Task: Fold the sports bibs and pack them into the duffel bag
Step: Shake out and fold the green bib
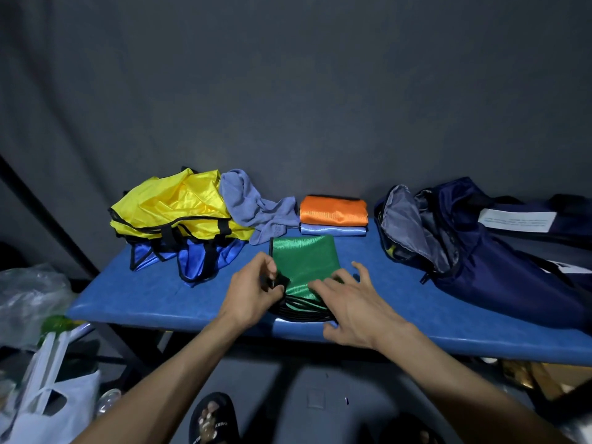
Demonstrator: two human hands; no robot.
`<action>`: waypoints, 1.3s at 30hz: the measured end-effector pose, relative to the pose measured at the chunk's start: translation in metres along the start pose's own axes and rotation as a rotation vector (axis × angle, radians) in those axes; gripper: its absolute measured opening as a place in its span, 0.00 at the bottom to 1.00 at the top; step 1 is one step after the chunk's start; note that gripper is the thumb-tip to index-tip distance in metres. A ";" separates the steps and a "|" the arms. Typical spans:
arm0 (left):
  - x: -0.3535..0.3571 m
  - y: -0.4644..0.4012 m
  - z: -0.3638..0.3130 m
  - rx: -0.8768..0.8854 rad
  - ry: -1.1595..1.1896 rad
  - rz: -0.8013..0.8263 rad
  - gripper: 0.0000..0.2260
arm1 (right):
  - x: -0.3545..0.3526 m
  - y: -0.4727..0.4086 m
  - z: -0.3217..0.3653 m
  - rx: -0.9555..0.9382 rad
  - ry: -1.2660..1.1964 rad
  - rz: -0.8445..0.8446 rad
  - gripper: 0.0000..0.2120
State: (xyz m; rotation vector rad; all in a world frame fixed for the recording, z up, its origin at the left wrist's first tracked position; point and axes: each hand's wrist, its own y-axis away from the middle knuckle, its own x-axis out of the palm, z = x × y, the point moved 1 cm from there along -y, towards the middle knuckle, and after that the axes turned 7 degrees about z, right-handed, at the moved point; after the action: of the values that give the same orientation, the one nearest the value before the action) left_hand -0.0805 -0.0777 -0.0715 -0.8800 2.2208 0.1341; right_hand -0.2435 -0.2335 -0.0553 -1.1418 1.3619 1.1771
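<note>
A green bib (304, 261) lies folded near the front edge of the blue bench (134, 296), its black-trimmed end bunched toward the person. The left hand (253, 293) pinches the black trim at the bib's near left corner, fingers curled round it. The right hand (349, 302) rests flat on the bib's near right part, fingers spread and straight, thumb hanging past the bench's front edge. Behind the green bib, just apart from it, an orange bib (333, 209) sits folded on a light blue bib (333, 230) against the grey backdrop. To the left, a loose yellow bib (173, 206) lies heaped over a blue bib (205, 261), with a grey cloth (253, 203) draped beside them. The navy duffel bag (480, 248) lies at the right end of the bench, its mouth open toward the bibs. Bare bench surface shows between the green bib and the bag, and also left of the left hand.
</note>
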 end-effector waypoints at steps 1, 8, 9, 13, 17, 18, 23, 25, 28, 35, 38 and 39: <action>0.001 0.000 0.002 0.029 -0.036 -0.013 0.14 | 0.001 0.001 -0.003 -0.003 -0.016 -0.008 0.26; -0.004 0.002 0.021 0.141 -0.281 0.152 0.19 | 0.006 0.001 -0.008 0.016 -0.048 -0.016 0.17; -0.009 0.003 0.024 0.163 -0.308 0.235 0.24 | 0.006 0.001 -0.007 0.029 -0.050 -0.029 0.16; -0.024 0.003 0.039 0.261 -0.407 0.401 0.27 | 0.013 -0.006 0.005 0.110 0.071 -0.136 0.15; -0.021 0.002 0.035 0.314 -0.411 0.315 0.20 | 0.019 -0.012 0.009 0.142 0.101 -0.228 0.16; -0.019 0.003 0.033 0.325 -0.433 0.299 0.19 | 0.016 -0.011 0.007 0.131 0.068 -0.219 0.14; -0.012 0.016 0.021 0.198 -0.247 0.320 0.22 | -0.013 0.008 -0.012 0.115 -0.430 0.026 0.02; -0.006 0.022 0.015 0.088 -0.032 0.322 0.23 | -0.027 0.015 -0.017 0.145 -0.806 0.052 0.05; 0.004 0.018 0.011 -0.066 0.118 0.250 0.28 | -0.033 0.009 -0.023 0.255 -0.995 0.035 0.08; 0.011 -0.012 -0.002 -0.299 0.073 0.190 0.20 | -0.022 -0.033 -0.030 0.441 -0.781 -0.001 0.09; 0.009 -0.024 -0.001 -0.370 0.002 0.227 0.20 | -0.016 -0.040 -0.029 0.480 -0.588 0.039 0.11; 0.008 -0.026 -0.002 -0.390 -0.029 0.228 0.20 | -0.012 -0.041 -0.029 0.493 -0.533 0.042 0.11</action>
State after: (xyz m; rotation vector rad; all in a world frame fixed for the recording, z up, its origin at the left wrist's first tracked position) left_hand -0.0693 -0.1028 -0.0711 -0.8129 2.3007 0.7021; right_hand -0.2044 -0.2654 -0.0445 -0.4094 1.1643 0.9996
